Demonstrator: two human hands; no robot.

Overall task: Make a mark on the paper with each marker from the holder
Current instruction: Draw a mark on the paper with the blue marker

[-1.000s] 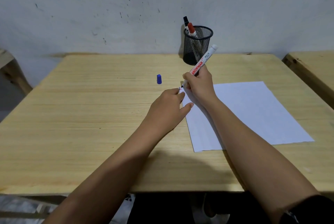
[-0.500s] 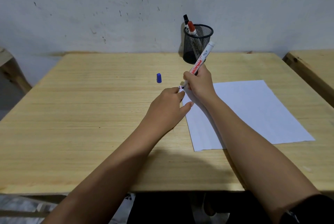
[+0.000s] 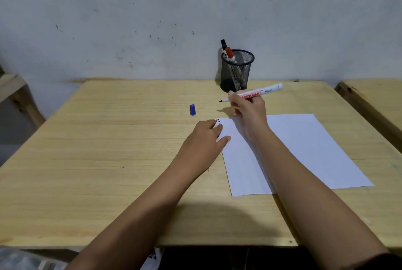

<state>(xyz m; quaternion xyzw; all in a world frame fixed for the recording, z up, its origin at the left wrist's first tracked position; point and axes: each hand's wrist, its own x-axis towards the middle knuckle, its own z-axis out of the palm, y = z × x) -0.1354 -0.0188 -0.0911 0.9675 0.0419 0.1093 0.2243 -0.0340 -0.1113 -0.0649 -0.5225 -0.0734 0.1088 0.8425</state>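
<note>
The sheet of paper (image 3: 304,150) serves as the landmark; it lies flat on the tabletop (image 3: 97,160). Well to the left of the paper's far-left corner, a blue cap (image 3: 192,109) stands alone on the wood. It is light and unrestrained, so a brush from a forearm or a jolt to the tabletop could tip it and let it roll away, leaving the marker without its cap. The left hand (image 3: 203,139) rests at the paper's left edge, loosely spread and holding nothing, with its fingertips pressing the corner down. If this pressure is released during a stroke, the sheet is likely to slide or wrinkle. Just beside those fingertips, at the far-left corner, short coloured marks (image 3: 218,120) are visible; their ink may be wet, and a finger dragged across them could smear it. Above the paper's far edge, the right hand (image 3: 250,110) is closed around an uncapped marker (image 3: 254,93) held nearly level, tip pointing left and clear of the sheet. An exposed tip can stain skin or wood and will dry if left open. Beyond the far edge stands the mesh holder (image 3: 237,71), with a red marker (image 3: 230,54) and a black marker (image 3: 223,44) leaning inside. A careless reach could topple it.
</note>
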